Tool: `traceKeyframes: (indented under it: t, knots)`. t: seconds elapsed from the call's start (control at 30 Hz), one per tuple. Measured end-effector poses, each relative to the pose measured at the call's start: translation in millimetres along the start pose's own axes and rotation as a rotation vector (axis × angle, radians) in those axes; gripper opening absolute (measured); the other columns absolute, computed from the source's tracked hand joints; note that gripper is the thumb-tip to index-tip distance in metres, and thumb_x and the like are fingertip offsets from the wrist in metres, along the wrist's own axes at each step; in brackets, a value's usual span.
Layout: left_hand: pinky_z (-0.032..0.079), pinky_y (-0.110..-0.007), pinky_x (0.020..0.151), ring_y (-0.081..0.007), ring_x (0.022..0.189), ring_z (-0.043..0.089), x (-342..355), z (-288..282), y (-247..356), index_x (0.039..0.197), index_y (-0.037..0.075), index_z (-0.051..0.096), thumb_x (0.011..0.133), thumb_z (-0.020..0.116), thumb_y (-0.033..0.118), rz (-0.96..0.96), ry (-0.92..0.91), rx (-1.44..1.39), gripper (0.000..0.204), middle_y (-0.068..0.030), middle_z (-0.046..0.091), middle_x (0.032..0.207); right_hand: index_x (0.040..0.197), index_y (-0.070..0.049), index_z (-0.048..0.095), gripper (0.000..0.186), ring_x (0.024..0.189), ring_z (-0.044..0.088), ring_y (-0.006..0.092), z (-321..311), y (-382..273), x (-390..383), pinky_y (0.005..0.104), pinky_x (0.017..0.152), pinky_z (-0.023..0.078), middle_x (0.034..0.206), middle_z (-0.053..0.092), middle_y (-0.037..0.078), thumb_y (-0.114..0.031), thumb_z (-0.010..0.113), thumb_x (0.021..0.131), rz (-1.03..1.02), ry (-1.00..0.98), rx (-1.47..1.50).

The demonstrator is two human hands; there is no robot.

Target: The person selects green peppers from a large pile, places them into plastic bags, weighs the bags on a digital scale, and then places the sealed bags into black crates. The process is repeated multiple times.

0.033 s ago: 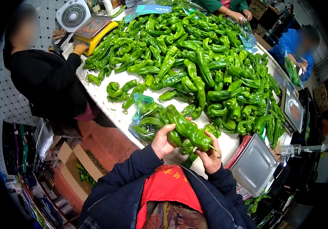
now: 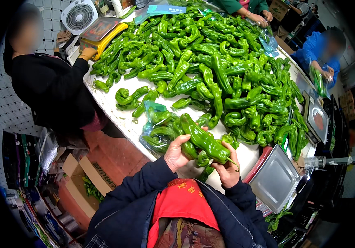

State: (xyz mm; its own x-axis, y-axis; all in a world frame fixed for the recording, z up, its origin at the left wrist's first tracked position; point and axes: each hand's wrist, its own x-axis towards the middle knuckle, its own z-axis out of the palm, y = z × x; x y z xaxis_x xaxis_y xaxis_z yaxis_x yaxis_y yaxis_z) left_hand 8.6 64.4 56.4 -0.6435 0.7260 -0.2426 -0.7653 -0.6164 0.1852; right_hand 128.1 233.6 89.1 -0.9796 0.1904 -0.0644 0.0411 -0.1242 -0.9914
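My left hand (image 2: 176,153) and my right hand (image 2: 226,167) are closed around a large, glossy green pepper (image 2: 202,139), held slanting above the white table (image 2: 136,128) with its stem toward the right. Another pepper lies under it, against my left fingers. Beside my left hand is a clear plastic bag (image 2: 155,130) with several green peppers inside. A large heap of twisted green peppers (image 2: 194,66) covers most of the table beyond my hands. To my right sits a scale with a bare metal tray (image 2: 274,180).
Co-workers stand at the left (image 2: 49,87), far side (image 2: 243,8) and right (image 2: 313,49), the latter two handling bags. Other scales (image 2: 103,37) (image 2: 315,115) sit on the table edges. A fan (image 2: 78,16) is at the back left. An open cardboard box (image 2: 78,186) and stacked crates are below.
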Motion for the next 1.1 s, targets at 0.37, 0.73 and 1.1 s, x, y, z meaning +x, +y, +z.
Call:
traceKeyframes:
  t: [0.37, 0.73, 1.1]
  knots:
    - [0.040, -0.051, 0.110, -0.0392, 0.128, 0.050, -12, 21, 4, 0.142, 0.008, 0.042, 0.089, 0.060, 0.020, 0.136, 0.013, 0.164, 0.057, -0.0209, 0.050, 0.139, 0.120, -0.002, 0.052, 0.052, 0.086, 0.064, 0.0138, -7, -39, -8, 0.0263, 0.078, 0.051, 0.096, 0.068, 0.008, 0.003, 0.074, 0.074, 0.056, 0.043, -0.011]
    - [0.052, -0.050, 0.096, -0.0388, 0.109, 0.064, -22, 27, 12, 0.123, 0.000, 0.053, 0.086, 0.058, 0.012, 0.187, 0.079, 0.377, 0.039, -0.0277, 0.062, 0.117, 0.119, 0.000, 0.052, 0.054, 0.082, 0.061, 0.0110, -13, -70, -19, 0.0242, 0.074, 0.049, 0.095, 0.068, 0.007, -0.018, 0.081, 0.078, 0.019, 0.036, -0.018]
    - [0.051, -0.047, 0.097, -0.0368, 0.109, 0.064, -20, 22, 14, 0.120, 0.001, 0.055, 0.088, 0.059, 0.009, 0.152, 0.090, 0.376, 0.034, -0.0281, 0.063, 0.117, 0.118, -0.001, 0.052, 0.057, 0.082, 0.064, 0.0114, -12, -70, -17, 0.0244, 0.073, 0.050, 0.093, 0.069, 0.007, -0.024, 0.084, 0.077, 0.010, 0.039, -0.096]
